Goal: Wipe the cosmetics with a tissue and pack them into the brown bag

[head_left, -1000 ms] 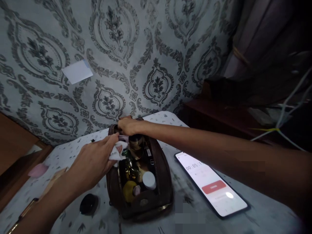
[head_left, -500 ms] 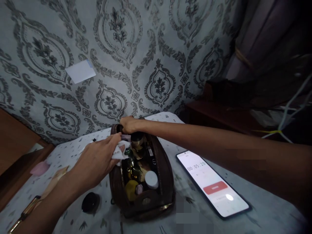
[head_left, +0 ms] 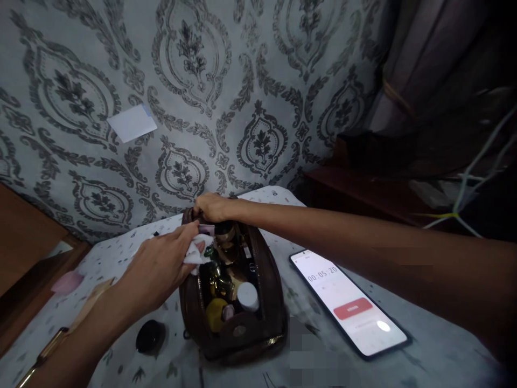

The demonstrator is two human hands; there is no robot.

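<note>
A brown zip bag (head_left: pixel 272 280) stands unzipped on the patterned sheet. Inside it show a white-capped container (head_left: pixel 247 296), a yellow round item (head_left: pixel 216 314), a dark jar with a gold band (head_left: pixel 224 233) and shiny green-gold pieces (head_left: pixel 218 277). My left hand (head_left: pixel 167 264) is closed on a crumpled white tissue (head_left: pixel 197 250) at the bag's left rim. At the far end, my right hand (head_left: pixel 214 207) grips the bag's edge; its fingertips are partly hidden.
Right of the bag lies a lit phone (head_left: pixel 351 307) with a timer. A black round lid (head_left: pixel 150 337) sits to the left, near a pink item (head_left: pixel 67 282). Patterned wallpaper (head_left: pixel 226 108) rises behind; a dark red table (head_left: pixel 363 188) stands at right.
The camera view has shifted very slightly. Both hands stay in nearly the same places at the bag, with the tissue still in my left hand.
</note>
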